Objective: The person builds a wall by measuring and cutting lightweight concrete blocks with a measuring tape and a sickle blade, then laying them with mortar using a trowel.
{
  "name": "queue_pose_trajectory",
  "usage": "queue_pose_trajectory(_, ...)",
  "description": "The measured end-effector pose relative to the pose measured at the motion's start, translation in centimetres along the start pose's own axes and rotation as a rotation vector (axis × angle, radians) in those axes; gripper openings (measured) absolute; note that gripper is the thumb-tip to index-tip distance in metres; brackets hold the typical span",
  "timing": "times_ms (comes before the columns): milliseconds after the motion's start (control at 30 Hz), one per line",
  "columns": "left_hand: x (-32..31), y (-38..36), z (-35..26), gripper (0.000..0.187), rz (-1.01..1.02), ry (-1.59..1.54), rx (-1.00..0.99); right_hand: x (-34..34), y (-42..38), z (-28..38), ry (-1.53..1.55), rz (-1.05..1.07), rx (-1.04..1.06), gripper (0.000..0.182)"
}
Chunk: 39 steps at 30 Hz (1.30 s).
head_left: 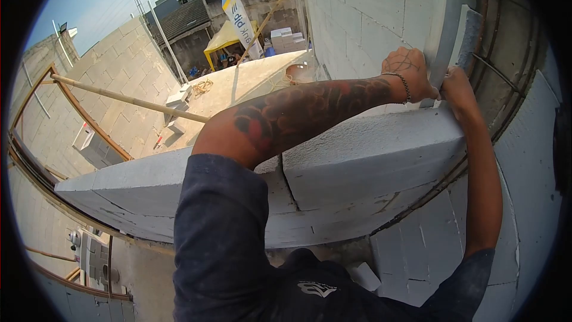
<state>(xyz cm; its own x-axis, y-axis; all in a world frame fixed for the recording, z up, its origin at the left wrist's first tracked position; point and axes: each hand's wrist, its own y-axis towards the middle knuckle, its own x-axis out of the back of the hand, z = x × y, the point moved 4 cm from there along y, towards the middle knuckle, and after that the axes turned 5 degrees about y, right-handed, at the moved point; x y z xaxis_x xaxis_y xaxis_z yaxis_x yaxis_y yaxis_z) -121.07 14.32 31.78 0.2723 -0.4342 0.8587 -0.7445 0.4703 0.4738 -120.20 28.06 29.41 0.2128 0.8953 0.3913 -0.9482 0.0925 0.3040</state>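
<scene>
A long, pale grey straight bar stands nearly upright at the end of a wall of light grey blocks. My left hand, at the end of a tattooed arm with a bracelet, is closed against the bar's left side near its foot. On the other side, my right hand has its fingers curled in at the bar's lower end, close to my left thumb. Part of the fingers of both hands is hidden. Just above my right hand is a blue-grey block edge.
Steel rods run up the column gap on the right. A bamboo pole crosses the left side by a wooden frame. Beyond the wall lie a pale floor slab, a yellow canopy and a banner.
</scene>
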Motion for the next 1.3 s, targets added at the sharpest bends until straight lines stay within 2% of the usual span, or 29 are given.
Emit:
queue_pose_trajectory(33,-0.2,0.2,-0.1,0.055,0.066,-0.026,0.014,0.1,-0.2,-0.4,0.002,0.016,0.000,0.019)
queue_pose_trajectory(67,-0.3,0.5,-0.3,0.055,0.133,-0.053,0.018,0.6,-0.6,-0.7,0.064,-0.061,-0.014,0.026)
queue_pose_trajectory(100,-0.2,0.8,-0.5,0.055,0.131,-0.054,0.021,1.2,-1.0,-0.8,0.124,-0.140,-0.024,0.033)
queue_pose_trajectory(133,-0.2,0.9,-0.5,0.055,0.163,-0.049,0.030,1.2,-1.3,-0.6,0.124,-0.132,-0.023,0.033)
queue_pose_trajectory(200,0.4,0.5,-0.5,0.055,0.206,-0.036,0.054,0.1,-2.0,-0.5,0.340,-0.001,-0.146,0.061)
queue_pose_trajectory(233,0.7,0.3,-0.7,0.055,0.234,-0.059,0.064,-0.2,-1.8,-0.9,0.348,0.008,-0.152,0.061)
queue_pose_trajectory(300,0.8,0.1,-0.5,0.055,0.261,-0.084,0.077,-0.7,-1.6,-0.8,0.377,-0.012,-0.167,0.081)
queue_pose_trajectory(467,0.4,0.0,-0.5,0.056,0.225,-0.095,0.052,0.2,-1.5,-0.4,0.261,0.072,-0.138,0.078)
queue_pose_trajectory(533,-0.4,0.6,-0.4,0.055,0.245,-0.096,0.034,4.4,-1.2,-2.1,-0.183,-0.140,0.018,0.060)
queue_pose_trajectory(567,-0.7,0.7,-0.4,0.056,0.119,-0.066,-0.046,5.8,-3.6,-2.1,-0.235,-0.198,-0.015,0.060)
queue_pose_trajectory(633,-0.6,0.6,-0.4,0.057,0.097,-0.069,-0.072,5.8,-8.9,0.5,0.120,-0.453,0.451,0.040)
queue_pose_trajectory(700,-0.1,0.2,-0.7,0.055,0.156,-0.035,0.007,6.3,-12.7,-2.1,0.180,-0.592,0.492,0.034)
queue_pose_trajectory(833,-0.9,0.5,-0.6,0.055,0.114,0.002,-0.027,4.6,-16.0,-9.1,0.403,-0.548,0.398,0.037)
queue_pose_trajectory(933,-0.9,0.7,-0.7,0.053,0.149,-0.086,-0.010,2.9,-17.5,-12.0,0.379,-0.525,0.284,0.037)
queue_pose_trajectory(1000,-1.0,0.6,-0.5,0.051,0.089,-0.022,0.013,1.5,-17.6,-14.5,0.384,-0.469,0.070,0.039)
queue_pose_trajectory(1033,-1.2,0.5,-0.6,0.051,0.088,-0.015,0.016,1.2,-17.6,-15.6,0.390,-0.465,0.072,0.039)
queue_pose_trajectory(1067,-1.2,0.5,-0.7,0.051,0.063,-0.032,-0.009,0.9,-17.3,-16.8,0.278,-0.428,0.015,0.040)
queue_pose_trajectory(1100,-0.9,0.4,-0.7,0.051,0.036,-0.046,-0.027,0.6,-17.0,-17.2,0.168,-0.383,-0.036,0.041)
queue_pose_trajectory(1167,-1.0,0.2,-0.7,0.051,0.057,-0.042,0.007,0.7,-16.7,-17.3,0.043,-0.387,0.006,0.044)
queue_pose_trajectory(1233,-0.7,-0.3,-0.8,0.051,0.078,-0.024,0.074,0.3,-16.7,-14.6,0.067,-0.270,-0.010,0.053)
queue_pose_trajectory(1267,-0.8,-0.4,-0.6,0.063,0.052,-0.038,0.045,0.2,-16.4,-14.5,0.038,-0.205,-0.026,0.061)
queue_pose_trajectory(1300,-0.6,-0.8,-0.6,0.065,0.080,-0.060,0.016,0.2,-16.0,-14.8,0.000,-0.154,-0.043,0.068)
